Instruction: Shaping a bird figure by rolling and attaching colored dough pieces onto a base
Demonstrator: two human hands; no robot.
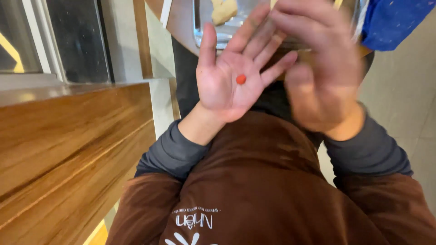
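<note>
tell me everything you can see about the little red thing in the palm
The small red piece is round to slightly oval, smooth and evenly orange-red, like a pill or candy; which one cannot be told. It lies loose in the middle of the open, upturned left hand, touching only the palm, fingers spread and not closed on it. The blurred right hand is beside it, not touching.

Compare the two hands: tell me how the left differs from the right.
The left hand is turned palm up and open flat; the right hand shows its back. The left hand is sharp in the picture, the right hand blurred. The left hand carries a small round red thing on its palm; nothing shows in the right hand. Both are bare, with grey cuffs at the wrists.
</note>
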